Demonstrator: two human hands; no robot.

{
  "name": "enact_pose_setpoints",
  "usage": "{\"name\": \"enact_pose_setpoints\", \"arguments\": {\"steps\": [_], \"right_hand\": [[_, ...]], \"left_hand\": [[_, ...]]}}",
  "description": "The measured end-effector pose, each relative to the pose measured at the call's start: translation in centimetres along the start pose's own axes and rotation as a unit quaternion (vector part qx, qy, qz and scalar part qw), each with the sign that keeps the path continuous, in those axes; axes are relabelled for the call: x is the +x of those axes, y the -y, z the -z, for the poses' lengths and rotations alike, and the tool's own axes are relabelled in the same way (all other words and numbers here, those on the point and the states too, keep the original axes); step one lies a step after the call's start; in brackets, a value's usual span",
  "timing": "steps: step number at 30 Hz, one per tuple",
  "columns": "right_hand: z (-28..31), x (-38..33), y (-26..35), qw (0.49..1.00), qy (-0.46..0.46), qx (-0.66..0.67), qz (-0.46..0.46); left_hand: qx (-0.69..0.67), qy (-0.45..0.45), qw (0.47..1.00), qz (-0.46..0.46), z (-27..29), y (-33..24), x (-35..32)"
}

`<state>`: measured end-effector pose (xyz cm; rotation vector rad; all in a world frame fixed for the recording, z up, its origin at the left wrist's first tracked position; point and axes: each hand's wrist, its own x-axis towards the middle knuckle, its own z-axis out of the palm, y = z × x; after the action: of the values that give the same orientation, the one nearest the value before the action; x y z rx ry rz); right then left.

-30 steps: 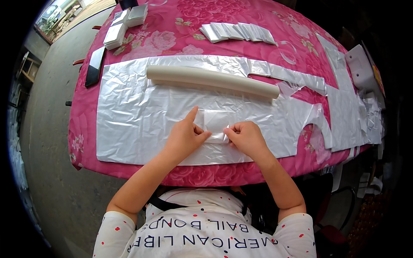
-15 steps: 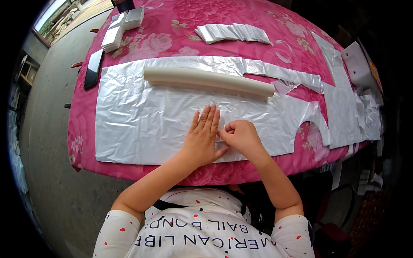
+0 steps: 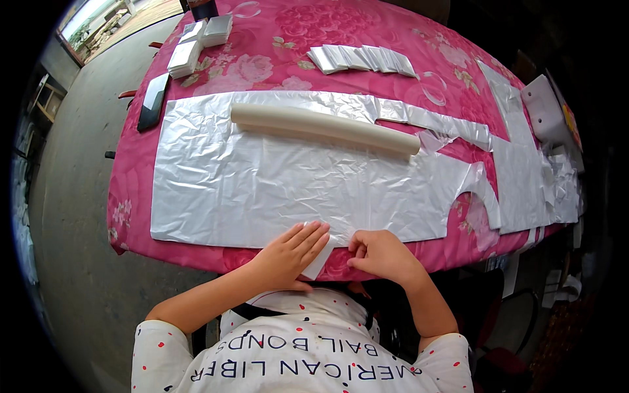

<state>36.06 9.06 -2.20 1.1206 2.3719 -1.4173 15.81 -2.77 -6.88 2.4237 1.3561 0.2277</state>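
Observation:
My left hand (image 3: 298, 252) lies flat at the near table edge, its fingers stretched out and close together. Under it is a small folded piece of white plastic film (image 3: 318, 263), partly hidden by the palm and fingers. To its right, my right hand (image 3: 381, 255) is curled with thumb and fingers drawn in, and nothing shows in it. Both hands are by the near edge of a big flat stack of silvery-white plastic bags (image 3: 216, 190). Across the stack lies a pale cardboard tube (image 3: 324, 128).
A pink flowered cloth (image 3: 262, 46) covers the table. A fanned row of folded white packets (image 3: 360, 59) lies at the back, and more piled packets (image 3: 185, 57) at far left by a dark phone (image 3: 153, 103). A white plastic container (image 3: 544, 108) and crumpled film (image 3: 562, 190) are at right.
Both hands have come back toward me, from the middle of the bags to the near table edge. The folded piece now shows beneath my left hand. My view has shifted slightly.

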Motion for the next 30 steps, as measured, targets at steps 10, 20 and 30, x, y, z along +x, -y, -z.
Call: {"name": "enact_pose_setpoints", "arguments": {"steps": [10,20,30], "right_hand": [[-4.1,2.7,1.9,0.94,0.006,0.112,0.321],[12.7,9.3,-0.8,0.801,-0.535,0.014,0.267],[27.1,23.7,-6.8,0.634,-0.703,-0.305,0.105]], "left_hand": [[-0.439,-0.259,0.858,0.054,-0.4,-2.3,-4.8],[0.017,-0.301,0.926,0.227,-2.6,1.1,-9.7],[0.106,-0.247,0.93,0.251,-2.8,1.0,-9.2]]}}
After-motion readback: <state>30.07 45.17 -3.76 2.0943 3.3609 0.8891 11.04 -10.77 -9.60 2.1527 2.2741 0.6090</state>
